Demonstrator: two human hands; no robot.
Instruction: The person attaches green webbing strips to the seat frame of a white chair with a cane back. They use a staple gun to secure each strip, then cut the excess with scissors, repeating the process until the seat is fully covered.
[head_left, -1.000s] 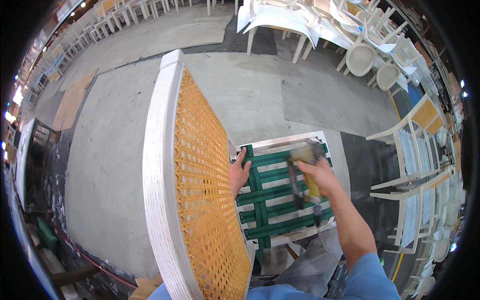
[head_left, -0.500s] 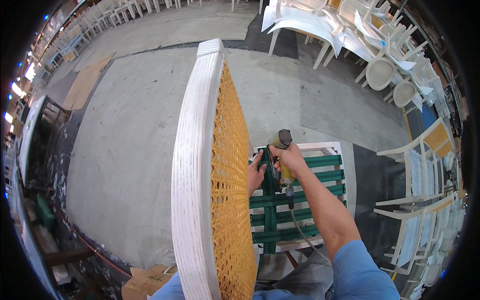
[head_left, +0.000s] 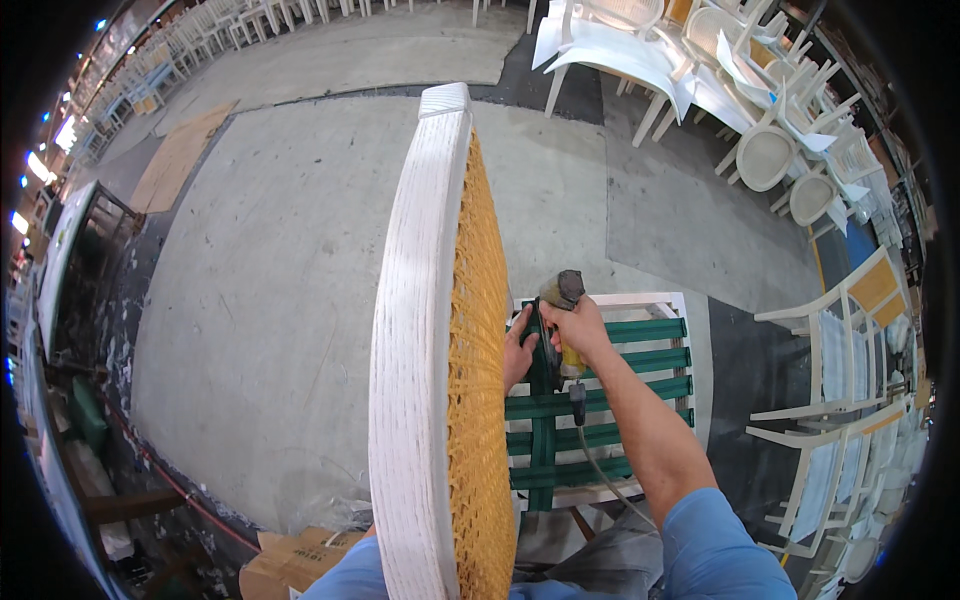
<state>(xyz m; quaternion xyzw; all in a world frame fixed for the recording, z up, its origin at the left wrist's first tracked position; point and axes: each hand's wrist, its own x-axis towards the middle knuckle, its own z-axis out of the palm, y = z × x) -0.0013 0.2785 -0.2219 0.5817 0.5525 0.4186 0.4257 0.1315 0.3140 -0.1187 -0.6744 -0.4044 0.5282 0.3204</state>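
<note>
A whitewashed wooden chair stands before me. Its tall back post (head_left: 415, 330) and woven cane panel (head_left: 482, 400) rise close in front and hide part of my left arm. Green webbing straps (head_left: 655, 357) cross the seat frame (head_left: 676, 302), with one strap running lengthwise over the others. My right hand (head_left: 580, 330) is wrapped round a pneumatic staple gun (head_left: 566, 288), whose nose end is down by the lengthwise strap near the far rail. Beside the gun, my left hand (head_left: 518, 352) lies with fingers stretched out on the webbing.
An air hose (head_left: 598, 462) trails from the gun toward my lap. Stacked white chairs (head_left: 765, 150) fill the far right, with more chairs (head_left: 850, 370) nearer on the right. A cardboard box (head_left: 295, 565) sits at lower left, near a dark-framed table (head_left: 70, 250).
The chair back appears farther right and turned slightly, so the cane panel shows narrower. My right hand and the staple gun are slightly lower in view. The left hand stays on the webbing.
</note>
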